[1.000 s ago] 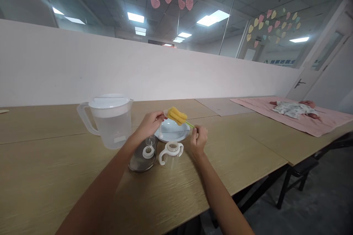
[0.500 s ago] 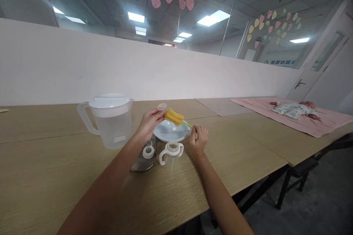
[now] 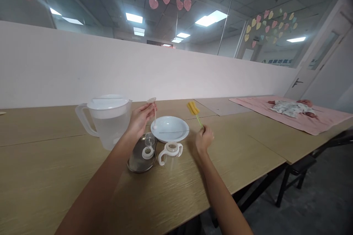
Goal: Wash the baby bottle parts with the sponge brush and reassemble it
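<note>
My left hand (image 3: 139,119) is closed on a clear nipple with a thin straw tube (image 3: 154,114) hanging from it, a small white weight at the lower end. The tube hangs over the left side of a white bowl (image 3: 180,122). To the right, my right hand (image 3: 204,138) grips the green handle of a yellow sponge bottle brush (image 3: 193,108), its head raised and apart from the nipple. A baby bottle (image 3: 171,153) with white handles stands uncapped before the bowl. On a metal tray (image 3: 136,163) lie a white collar ring (image 3: 148,152) and a clear cap (image 3: 149,138).
A clear lidded pitcher (image 3: 113,123) stands left of the bowl, partly behind my left arm. Far right on the table (image 3: 237,143), a baby-like figure (image 3: 292,108) lies on a pink cloth (image 3: 253,108). A white wall (image 3: 68,66) runs behind; a dark stool (image 3: 302,165) stands at right.
The sponge brush has moved right, away from the nipple and straw. My left hand has shifted left and slightly up, and the straw now hangs down in plain view.
</note>
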A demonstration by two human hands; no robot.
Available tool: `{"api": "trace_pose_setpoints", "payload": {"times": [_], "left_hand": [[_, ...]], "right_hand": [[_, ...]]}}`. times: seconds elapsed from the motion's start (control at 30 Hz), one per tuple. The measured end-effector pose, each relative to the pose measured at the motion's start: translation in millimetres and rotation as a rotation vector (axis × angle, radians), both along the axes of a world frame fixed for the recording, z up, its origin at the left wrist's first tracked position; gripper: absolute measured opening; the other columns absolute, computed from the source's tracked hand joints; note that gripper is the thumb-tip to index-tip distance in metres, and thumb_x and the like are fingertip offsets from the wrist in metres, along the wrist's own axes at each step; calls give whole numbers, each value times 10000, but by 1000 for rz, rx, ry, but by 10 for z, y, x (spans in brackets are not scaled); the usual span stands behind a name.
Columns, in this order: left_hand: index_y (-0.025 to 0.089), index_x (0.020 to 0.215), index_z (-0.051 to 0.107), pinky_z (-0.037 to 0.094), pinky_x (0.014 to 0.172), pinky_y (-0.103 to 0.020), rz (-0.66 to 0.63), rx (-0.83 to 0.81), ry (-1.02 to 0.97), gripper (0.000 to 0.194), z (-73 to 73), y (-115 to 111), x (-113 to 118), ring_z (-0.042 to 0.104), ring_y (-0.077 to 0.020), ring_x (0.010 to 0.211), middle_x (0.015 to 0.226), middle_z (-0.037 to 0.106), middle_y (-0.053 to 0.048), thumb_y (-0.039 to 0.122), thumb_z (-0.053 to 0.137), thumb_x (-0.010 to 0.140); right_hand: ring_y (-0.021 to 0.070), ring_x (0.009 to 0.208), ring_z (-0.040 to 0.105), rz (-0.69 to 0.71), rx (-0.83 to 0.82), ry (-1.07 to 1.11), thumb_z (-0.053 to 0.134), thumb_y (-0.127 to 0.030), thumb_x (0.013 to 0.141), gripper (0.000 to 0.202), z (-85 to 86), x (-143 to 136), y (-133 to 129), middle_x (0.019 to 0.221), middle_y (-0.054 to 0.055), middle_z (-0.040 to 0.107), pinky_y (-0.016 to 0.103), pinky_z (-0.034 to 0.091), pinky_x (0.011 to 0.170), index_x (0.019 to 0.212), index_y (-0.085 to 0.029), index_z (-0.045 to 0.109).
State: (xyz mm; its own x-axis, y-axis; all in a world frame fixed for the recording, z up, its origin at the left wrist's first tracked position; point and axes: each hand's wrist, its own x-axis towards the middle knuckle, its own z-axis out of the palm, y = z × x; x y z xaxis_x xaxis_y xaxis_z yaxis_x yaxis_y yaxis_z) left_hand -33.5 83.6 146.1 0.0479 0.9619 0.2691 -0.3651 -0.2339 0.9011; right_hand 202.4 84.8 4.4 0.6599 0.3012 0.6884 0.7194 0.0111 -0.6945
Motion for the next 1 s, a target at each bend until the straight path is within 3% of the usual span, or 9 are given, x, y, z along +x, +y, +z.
{"api": "trace_pose_setpoints", "payload": {"times": [0.17, 0.3, 0.4, 0.53, 0.7, 0.83, 1.0], "left_hand": [[125, 856, 665, 480, 852, -333, 68, 24, 170, 324, -42, -5, 31, 620, -190, 911, 914, 687, -81, 317, 739, 606], [129, 865, 680, 465, 845, -338, 149, 65, 241, 345, -74, -3, 61, 611, -210, 931, 930, 698, -84, 296, 752, 571], [118, 869, 675, 487, 798, -343, 106, 26, 215, 338, -117, 6, 96, 626, -196, 851, 878, 699, -81, 281, 743, 581], [107, 872, 667, 501, 808, -332, 3, 15, 173, 317, -170, 5, 146, 633, -175, 820, 832, 690, -75, 263, 733, 604], [121, 870, 675, 484, 843, -327, -47, 36, 216, 305, -178, -22, 172, 633, -178, 844, 851, 696, -66, 273, 724, 610], [147, 879, 695, 464, 825, -315, -43, 79, 391, 268, -179, -62, 194, 618, -207, 907, 906, 703, -51, 253, 676, 633], [150, 888, 703, 465, 775, -316, -22, 168, 517, 282, -216, -82, 226, 613, -241, 916, 932, 706, -57, 291, 631, 654]], "right_hand": [[259, 839, 540, 50, -302, -5, 409, -124, 690, 383, -201, 127, 99, 937, 173, 581, 355, 354, 708, 1024, -100, 595], [220, 716, 574, 118, -466, -32, 487, -90, 635, 302, -289, 105, 108, 869, 136, 607, 321, 368, 646, 890, -149, 636], [239, 716, 582, 139, -521, -42, 512, -60, 601, 267, -271, 72, 88, 783, 117, 626, 337, 362, 662, 810, -160, 644], [259, 787, 584, 149, -486, -28, 465, -86, 687, 272, -177, 43, 64, 856, 145, 645, 372, 349, 718, 880, -149, 647], [210, 712, 588, 285, -392, 0, 338, -298, 872, 349, -106, -11, 77, 808, 115, 662, 296, 371, 639, 924, -152, 650], [191, 661, 571, 449, -315, 22, 355, -459, 871, 435, -105, -66, 68, 720, 86, 652, 256, 364, 579, 866, -151, 662], [175, 576, 521, 431, -273, 69, 352, -527, 857, 477, -57, -89, 26, 624, 56, 606, 253, 334, 541, 728, -160, 628]]}}
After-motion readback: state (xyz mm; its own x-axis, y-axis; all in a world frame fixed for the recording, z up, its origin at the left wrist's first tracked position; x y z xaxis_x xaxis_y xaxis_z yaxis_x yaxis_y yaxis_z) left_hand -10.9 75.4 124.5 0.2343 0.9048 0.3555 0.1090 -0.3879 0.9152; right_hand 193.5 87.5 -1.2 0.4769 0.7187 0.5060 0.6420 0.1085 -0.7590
